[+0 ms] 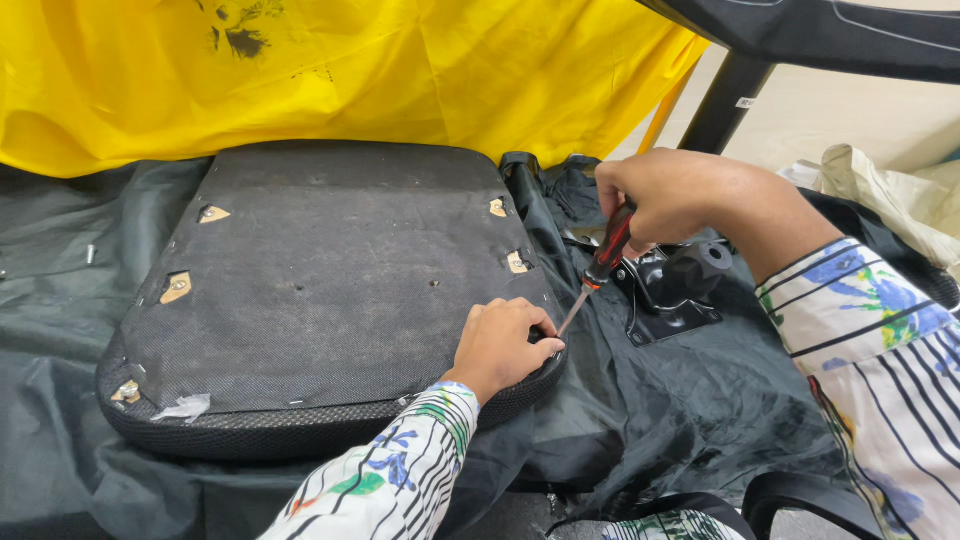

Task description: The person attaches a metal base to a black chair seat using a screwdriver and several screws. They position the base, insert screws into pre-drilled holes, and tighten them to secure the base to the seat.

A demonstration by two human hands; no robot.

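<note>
Upside-down, black seat cushion (320, 290), left hand (500, 345) gripping its corner, right hand (655, 195) clutching red-black screwdriver (600, 265).

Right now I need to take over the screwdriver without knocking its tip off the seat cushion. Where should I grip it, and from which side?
Probably take the screwdriver by its red and black handle, just below the right hand, coming in from the right. It leans up and right, with its thin shaft ending beside the left hand at the seat cushion edge.
</note>
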